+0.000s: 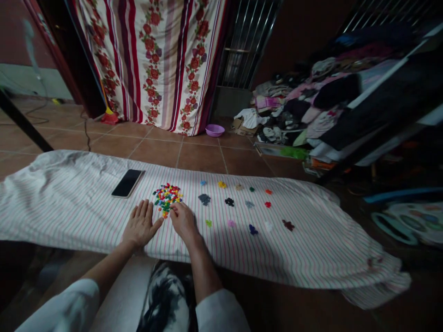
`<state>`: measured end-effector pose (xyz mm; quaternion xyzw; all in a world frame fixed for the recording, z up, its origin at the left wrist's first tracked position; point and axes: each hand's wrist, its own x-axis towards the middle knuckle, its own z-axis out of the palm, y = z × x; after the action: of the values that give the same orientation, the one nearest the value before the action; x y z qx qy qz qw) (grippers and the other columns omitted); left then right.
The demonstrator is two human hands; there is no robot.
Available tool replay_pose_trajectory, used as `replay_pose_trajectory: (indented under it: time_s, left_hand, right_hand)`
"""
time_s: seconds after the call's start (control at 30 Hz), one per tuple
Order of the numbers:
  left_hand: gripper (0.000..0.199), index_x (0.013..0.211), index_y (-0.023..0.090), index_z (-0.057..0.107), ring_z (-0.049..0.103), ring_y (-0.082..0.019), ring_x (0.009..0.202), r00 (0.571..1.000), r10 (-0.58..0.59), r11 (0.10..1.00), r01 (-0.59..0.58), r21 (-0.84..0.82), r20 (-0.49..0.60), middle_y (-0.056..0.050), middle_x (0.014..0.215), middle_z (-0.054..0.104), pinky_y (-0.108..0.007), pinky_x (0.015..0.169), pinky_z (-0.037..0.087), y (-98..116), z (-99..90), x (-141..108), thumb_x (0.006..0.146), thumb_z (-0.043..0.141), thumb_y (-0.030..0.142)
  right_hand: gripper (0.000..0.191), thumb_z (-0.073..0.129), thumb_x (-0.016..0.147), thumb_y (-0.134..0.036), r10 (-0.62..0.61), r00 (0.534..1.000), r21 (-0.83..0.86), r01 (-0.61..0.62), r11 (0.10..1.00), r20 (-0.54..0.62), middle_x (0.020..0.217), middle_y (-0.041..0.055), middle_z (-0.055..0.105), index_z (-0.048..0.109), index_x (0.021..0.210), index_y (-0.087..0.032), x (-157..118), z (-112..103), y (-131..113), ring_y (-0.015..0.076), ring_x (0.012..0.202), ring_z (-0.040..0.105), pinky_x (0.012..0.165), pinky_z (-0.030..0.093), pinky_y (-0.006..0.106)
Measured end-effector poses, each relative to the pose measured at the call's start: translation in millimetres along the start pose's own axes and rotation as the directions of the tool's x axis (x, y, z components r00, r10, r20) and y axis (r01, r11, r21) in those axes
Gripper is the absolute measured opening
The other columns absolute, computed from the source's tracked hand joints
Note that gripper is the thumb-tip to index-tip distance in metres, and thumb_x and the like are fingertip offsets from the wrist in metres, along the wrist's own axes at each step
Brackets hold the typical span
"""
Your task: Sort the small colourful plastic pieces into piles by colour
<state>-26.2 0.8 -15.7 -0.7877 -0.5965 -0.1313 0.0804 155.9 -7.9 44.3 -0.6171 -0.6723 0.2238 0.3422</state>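
A mixed heap of small coloured pieces [168,195] lies on the striped cloth [242,258]. My left hand [141,225] rests flat on the cloth just below and left of the heap, fingers spread. At the heap's lower right edge my right hand [182,220] has its fingertips pinched together; whatever they hold is too small to make out. Right of it, small piles sorted by colour lie in rows, among them a grey pile [204,199], a black pile [229,202], a yellow pile [222,184], a dark blue pile [253,229] and a brown pile [288,225].
A phone [128,183] lies on the cloth left of the heap. Beyond the table are a floral curtain [148,64], a purple basin [215,130] and a red dustpan [110,118] on the tiled floor. Clothes [304,101] are heaped at the back right.
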Motion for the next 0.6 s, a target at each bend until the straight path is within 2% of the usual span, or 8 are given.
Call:
replay_pose_trajectory:
  time_s: [0.27,0.47,0.6]
  left_hand:
    - [0.08,0.137,0.0,0.045,0.032,-0.034,0.141,0.999,-0.027,0.999,0.026,-0.031,-0.035,-0.025,0.146,0.041,-0.05,0.114,0.028,5.5,-2.8,0.9,0.09,0.029,0.062]
    - [0.077,0.137,-0.001,0.044,0.033,-0.035,0.14,0.999,-0.014,0.999,0.013,-0.042,-0.029,-0.027,0.145,0.041,-0.052,0.112,0.03,7.3,-8.3,1.7,0.09,0.032,0.059]
    - [0.076,0.138,0.0,0.044,0.032,-0.036,0.141,0.998,-0.032,0.997,0.028,-0.074,-0.047,-0.026,0.146,0.04,-0.054,0.112,0.029,8.7,-9.8,1.1,0.09,0.034,0.058]
  right_hand:
    - [0.023,0.053,0.085,-0.018,0.053,0.994,0.117,-0.042,0.992,-0.099,0.101,0.0009,0.069,0.066,0.102,-0.025,14.2,12.0,7.9,0.0143,0.088,0.065,0.083,0.049,0.027]
    - [0.02,0.054,0.084,-0.021,0.043,0.994,0.171,-0.025,0.985,-0.103,0.096,-0.0003,0.069,0.066,0.099,-0.025,20.0,30.9,8.0,0.0127,0.081,0.065,0.076,0.051,0.025]
    - [0.021,0.051,0.085,-0.025,0.027,0.991,0.247,0.007,0.969,-0.132,0.093,0.001,0.068,0.067,0.098,-0.023,16.0,34.3,11.9,0.0129,0.078,0.065,0.076,0.052,0.025]
